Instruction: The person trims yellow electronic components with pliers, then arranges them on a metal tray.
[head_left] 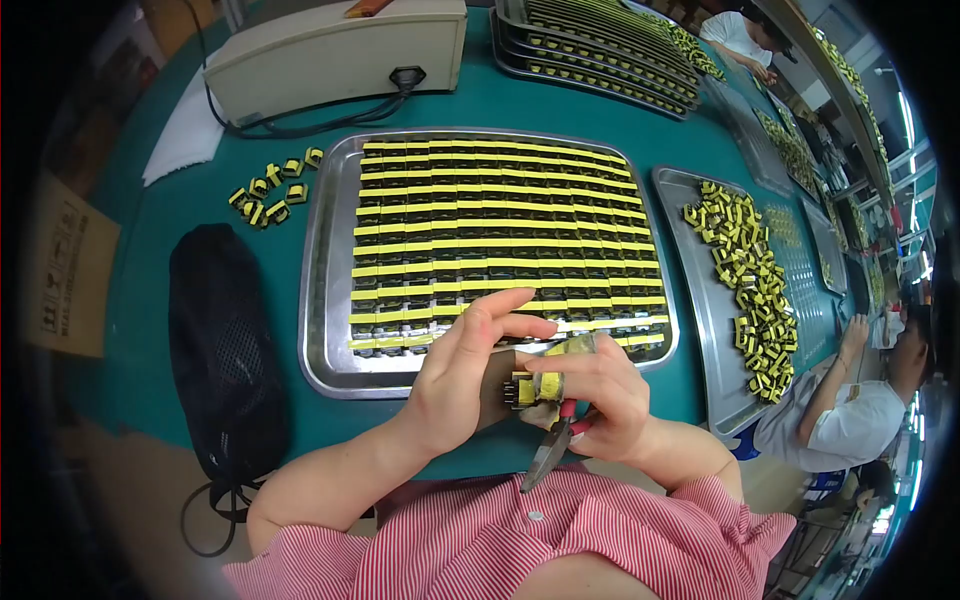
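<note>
My left hand (pixel 462 372) is at the near edge of a metal tray (pixel 330 365), fingers stretched out toward the right. A narrow brown surface (pixel 497 388) shows beside its palm; I cannot tell what it is. My right hand (pixel 610 392) is closed around a pair of cutting pliers (pixel 548 455) with red handles, jaws pointing down toward my lap. At its fingertips sits a small yellow-taped transformer (pixel 540 387), its dark pins facing left. Pale coverings wrap some right fingertips. Rows of similar yellow-and-black transformers (pixel 500 245) fill the tray.
Loose transformers (pixel 270 190) lie at left, above a black mesh pouch (pixel 225 350). A beige box-shaped device (pixel 340 60) with a black cable stands behind. A second tray (pixel 715 370) holds heaped transformers at right. Stacked trays (pixel 600 60) stand far back. Other people sit at right.
</note>
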